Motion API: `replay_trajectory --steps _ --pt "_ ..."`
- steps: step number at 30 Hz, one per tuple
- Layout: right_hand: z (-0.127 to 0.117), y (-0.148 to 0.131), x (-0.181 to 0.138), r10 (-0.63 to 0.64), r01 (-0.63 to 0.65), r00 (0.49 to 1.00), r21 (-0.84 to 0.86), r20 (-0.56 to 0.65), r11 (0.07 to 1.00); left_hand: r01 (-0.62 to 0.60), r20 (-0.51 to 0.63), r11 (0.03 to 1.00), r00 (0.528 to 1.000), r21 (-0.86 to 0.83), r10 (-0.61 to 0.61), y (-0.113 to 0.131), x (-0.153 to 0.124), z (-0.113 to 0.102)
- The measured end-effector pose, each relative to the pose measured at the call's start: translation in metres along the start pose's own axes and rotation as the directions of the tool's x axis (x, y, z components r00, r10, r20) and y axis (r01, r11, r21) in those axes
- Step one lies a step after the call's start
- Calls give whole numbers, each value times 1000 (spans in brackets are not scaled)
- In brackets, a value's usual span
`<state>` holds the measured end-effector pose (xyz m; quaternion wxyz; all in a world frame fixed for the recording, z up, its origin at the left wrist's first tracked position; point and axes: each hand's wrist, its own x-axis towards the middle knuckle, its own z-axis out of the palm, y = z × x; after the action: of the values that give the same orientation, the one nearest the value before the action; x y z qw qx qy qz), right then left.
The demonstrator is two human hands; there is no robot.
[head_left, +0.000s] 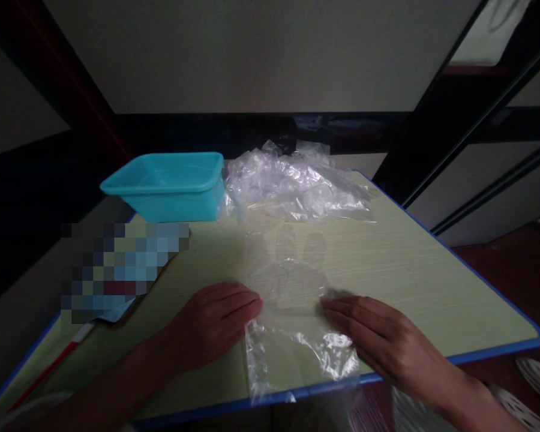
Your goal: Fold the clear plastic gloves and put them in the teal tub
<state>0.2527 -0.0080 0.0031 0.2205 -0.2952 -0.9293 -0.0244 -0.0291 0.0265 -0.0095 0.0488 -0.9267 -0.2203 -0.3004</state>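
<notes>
A thin clear plastic bag (292, 342) lies on the table in front of me, with its near end hanging over the front edge. Faint rounded, finger-like shapes show through it toward its far end; I cannot tell what they are. At the bag's left edge, the fingers of my left hand (220, 315) are pressed together on the plastic. My right hand (380, 330) grips the opposite edge, fingers closed, thumb hidden beneath. Beyond the hands, a heap of crumpled clear plastic bags (297, 180) sits at the back of the table.
A turquoise plastic basin (175, 207) stands at the back left, beside the heap. A flat, partly blurred item (130, 270) and a red stick (45, 372) lie at the left. The pale table (432, 300) has a blue edge, and a wall panel rises behind it.
</notes>
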Motion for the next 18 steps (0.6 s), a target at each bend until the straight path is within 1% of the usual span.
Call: replay_trajectory --steps 2,4,7,10,12,15,18 --pt "-1 2 1 38 -38 999 82 -3 996 19 -1 999 1000 -51 -19 -1 2 -2" --pt "-1 4 2 95 -98 995 166 21 981 46 6 993 999 -109 -46 -2 4 -4" --pt "-4 8 4 181 -198 980 256 89 946 79 25 978 997 -195 -75 -4 6 -5" --pt "-7 13 10 230 -268 961 304 156 914 126 47 958 992 -259 -118 -5 7 -5" --pt "-10 17 15 249 -301 950 330 190 895 164 60 940 986 -299 -153 -7 7 -5" --pt "-13 22 23 241 -309 945 364 221 879 240 97 900 971 -365 -219 -10 9 -5" --pt "-16 28 28 239 -331 933 380 268 864 322 143 863 947 -389 -289 -13 12 -7"
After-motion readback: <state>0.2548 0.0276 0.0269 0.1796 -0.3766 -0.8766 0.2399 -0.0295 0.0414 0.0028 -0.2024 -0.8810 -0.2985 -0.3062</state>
